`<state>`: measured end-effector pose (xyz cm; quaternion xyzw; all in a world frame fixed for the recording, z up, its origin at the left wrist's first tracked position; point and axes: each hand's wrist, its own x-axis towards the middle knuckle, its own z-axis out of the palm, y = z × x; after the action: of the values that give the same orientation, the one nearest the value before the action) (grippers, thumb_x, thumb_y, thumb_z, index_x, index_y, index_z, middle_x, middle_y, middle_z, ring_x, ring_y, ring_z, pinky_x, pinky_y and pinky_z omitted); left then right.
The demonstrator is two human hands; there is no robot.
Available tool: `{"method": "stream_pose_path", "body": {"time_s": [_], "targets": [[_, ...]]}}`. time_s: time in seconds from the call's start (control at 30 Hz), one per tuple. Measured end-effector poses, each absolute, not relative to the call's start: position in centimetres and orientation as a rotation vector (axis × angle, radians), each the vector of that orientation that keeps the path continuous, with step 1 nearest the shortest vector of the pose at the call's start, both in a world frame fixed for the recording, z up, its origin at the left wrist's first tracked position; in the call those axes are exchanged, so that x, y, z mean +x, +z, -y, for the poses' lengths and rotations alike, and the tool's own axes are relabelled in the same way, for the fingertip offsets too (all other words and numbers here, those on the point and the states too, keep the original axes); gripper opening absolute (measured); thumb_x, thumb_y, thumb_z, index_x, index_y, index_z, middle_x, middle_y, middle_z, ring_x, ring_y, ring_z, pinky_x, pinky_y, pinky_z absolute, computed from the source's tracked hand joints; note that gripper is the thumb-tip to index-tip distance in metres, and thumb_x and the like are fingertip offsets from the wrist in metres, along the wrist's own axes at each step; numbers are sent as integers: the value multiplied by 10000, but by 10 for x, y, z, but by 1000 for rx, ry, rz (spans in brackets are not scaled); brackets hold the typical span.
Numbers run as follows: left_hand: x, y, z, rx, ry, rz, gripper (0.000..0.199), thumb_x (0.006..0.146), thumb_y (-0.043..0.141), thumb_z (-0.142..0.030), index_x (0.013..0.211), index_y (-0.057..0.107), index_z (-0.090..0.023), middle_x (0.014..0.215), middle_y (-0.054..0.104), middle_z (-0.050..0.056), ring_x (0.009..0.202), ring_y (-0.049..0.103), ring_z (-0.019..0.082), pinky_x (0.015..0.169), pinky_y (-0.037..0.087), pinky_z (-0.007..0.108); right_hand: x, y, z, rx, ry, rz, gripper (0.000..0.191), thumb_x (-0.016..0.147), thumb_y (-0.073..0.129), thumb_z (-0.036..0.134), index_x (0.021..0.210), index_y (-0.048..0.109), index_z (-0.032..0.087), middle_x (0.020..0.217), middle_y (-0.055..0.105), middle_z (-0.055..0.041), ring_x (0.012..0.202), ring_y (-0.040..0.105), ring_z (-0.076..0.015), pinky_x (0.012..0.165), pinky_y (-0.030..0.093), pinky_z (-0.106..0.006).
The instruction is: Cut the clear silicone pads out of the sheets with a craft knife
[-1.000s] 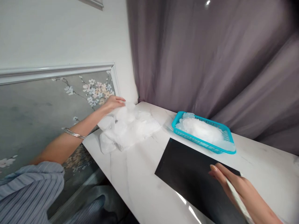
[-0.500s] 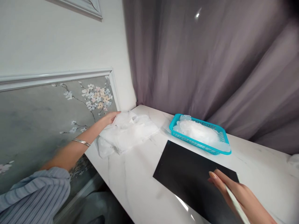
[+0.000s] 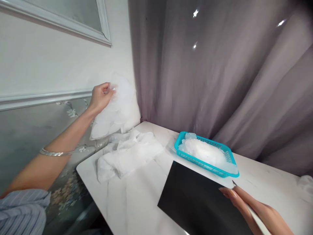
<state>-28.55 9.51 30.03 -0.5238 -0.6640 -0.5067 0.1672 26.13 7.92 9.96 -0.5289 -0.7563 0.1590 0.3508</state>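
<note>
My left hand (image 3: 101, 98) is raised above the table's far left part, pinching a thin white translucent sheet (image 3: 117, 104) that hangs down from the fingers. Beneath it, a crumpled pile of similar white material (image 3: 132, 153) lies on the table. At the lower right, my right hand (image 3: 254, 205) is closed around a slim white tool (image 3: 257, 219) with a dark pointed tip, held over the edge of a black rectangular board (image 3: 198, 199). Behind the board stands a turquoise basket (image 3: 207, 164) containing white material (image 3: 205, 151).
The white marble-patterned table (image 3: 137, 199) has its left edge running toward me. A purple-grey curtain (image 3: 195, 81) hangs behind it, and a white wall (image 3: 61, 58) with a floral panel is on the left. Something white and translucent (image 3: 305, 182) lies at the far right.
My left hand has risen from the white pile, lifting a sheet. My right hand still grips the tool, whose dark tip now shows. The camera view has tilted up slightly.
</note>
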Motion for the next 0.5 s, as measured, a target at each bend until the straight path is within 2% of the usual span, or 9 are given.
{"method": "stream_pose_path", "body": {"time_s": [0.17, 0.27, 0.33, 0.43, 0.5], "targets": [[-216, 299, -86, -1857, -1730, 1660, 345, 846, 629, -506, 967, 677, -186, 866, 687, 12, 790, 621, 174, 636, 465, 228, 214, 148, -90, -1196, 734, 1824, 487, 831, 545, 686, 939, 758, 262, 980, 784, -111, 918, 748, -343, 776, 612, -404], [-175, 281, -90, -1999, -2005, 1623, 417, 814, 653, -572, 993, 673, -195, 876, 691, 19, 811, 635, 189, 666, 490, 249, 187, 172, -103, -903, 1080, 1626, 524, 906, 509, 649, 1159, 679, 223, 1025, 769, -136, 974, 735, -320, 858, 596, -445], [-152, 265, -96, -2061, -2203, 1605, 432, 820, 640, -584, 1045, 657, -216, 921, 700, 23, 858, 651, 201, 711, 514, 268, 176, 184, -115, -755, 1257, 1522, 523, 909, 560, 609, 1244, 632, 213, 1054, 763, -137, 1010, 725, -306, 902, 578, -463], [-120, 237, -111, -2081, -2396, 1626, 443, 838, 609, -586, 1115, 614, -240, 974, 703, 26, 886, 662, 208, 726, 531, 279, 168, 199, -124, -575, 1407, 1430, 465, 899, 617, 558, 1210, 656, 214, 1182, 724, -133, 1088, 688, -288, 941, 550, -454], [-99, 219, -120, -2091, -2427, 1659, 453, 866, 559, -603, 1136, 595, -241, 974, 702, 33, 862, 667, 209, 704, 534, 286, 166, 210, -119, -485, 1455, 1445, 440, 920, 572, 568, 1148, 688, 211, 1143, 731, -123, 1048, 687, -274, 898, 555, -435]]}}
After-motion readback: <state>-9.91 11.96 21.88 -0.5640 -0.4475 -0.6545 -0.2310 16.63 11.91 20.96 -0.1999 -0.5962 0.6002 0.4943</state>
